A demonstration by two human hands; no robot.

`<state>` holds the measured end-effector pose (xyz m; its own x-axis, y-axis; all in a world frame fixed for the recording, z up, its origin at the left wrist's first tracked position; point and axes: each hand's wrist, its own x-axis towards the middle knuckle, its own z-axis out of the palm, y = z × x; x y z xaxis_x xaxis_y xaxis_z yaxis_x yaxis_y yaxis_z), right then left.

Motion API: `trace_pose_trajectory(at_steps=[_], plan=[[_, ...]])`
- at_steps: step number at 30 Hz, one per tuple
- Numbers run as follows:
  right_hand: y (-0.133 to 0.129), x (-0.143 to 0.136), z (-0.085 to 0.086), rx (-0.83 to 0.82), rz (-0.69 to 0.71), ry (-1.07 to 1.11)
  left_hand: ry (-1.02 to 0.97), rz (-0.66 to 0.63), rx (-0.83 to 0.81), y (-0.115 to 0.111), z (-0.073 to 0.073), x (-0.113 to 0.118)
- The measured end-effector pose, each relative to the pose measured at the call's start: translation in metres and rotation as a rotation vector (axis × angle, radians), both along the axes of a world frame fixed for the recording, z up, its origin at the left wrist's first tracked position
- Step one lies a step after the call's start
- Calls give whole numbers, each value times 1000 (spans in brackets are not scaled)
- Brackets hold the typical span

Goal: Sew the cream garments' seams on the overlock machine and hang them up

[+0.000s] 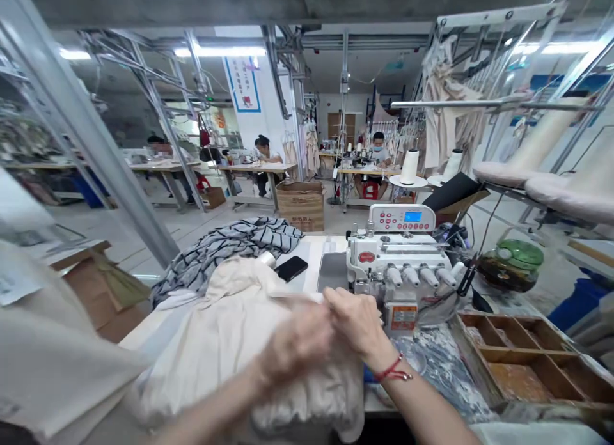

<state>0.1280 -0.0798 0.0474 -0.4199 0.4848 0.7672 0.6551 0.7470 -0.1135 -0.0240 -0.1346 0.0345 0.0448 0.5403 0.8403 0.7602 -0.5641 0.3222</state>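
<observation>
Head view: your right hand appears closed on the cream fabric, spread beneath both hands; your left hand is too blurred to tell. You seem to be arranging cloth; next move probably calls for steady pinching.

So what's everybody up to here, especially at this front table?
A person has both hands together over a heap of cream fabric, just beside a white overlock sewing machine. The left hand is blurred, and what the right hand grips is hard to make out. A smartphone and grey striped fabric lie beyond the heap. Other people sit at tables farther back.
</observation>
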Motion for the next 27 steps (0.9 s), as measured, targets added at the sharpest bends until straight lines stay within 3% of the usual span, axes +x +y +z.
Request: trace_pose_trajectory(at_steps=[3,5,6,8,9,11,13,16,18,22,27], plan=[[0,21,2,-4,30,6,283,-62,58,4,-58,18],[-12,50,0,22,2,213,453,-43,56,9,-76,12],[-20,63,-6,47,-128,439,485,-35,35,12,-77,6],[-36,77,-27,-131,-335,710,429,-42,-4,21,-68,-4],[-43,78,-42,-332,-321,768,380,-38,-12,25,-59,-6],[-52,67,-73,-731,-151,888,283,-36,6,35,-43,-2],[-55,48,-97,-1036,38,1055,202,-139,51,41,-31,8],[-56,29,-111,-1322,282,1154,151,-352,48,40,-26,20],[-56,28,-109,-1410,351,1084,200,-325,9,33,-27,21],[-56,35,-107,-1436,327,1003,273,-168,-22,26,-29,16],[-63,27,-119,-1413,272,1039,153,-187,-65,36,-30,19]])
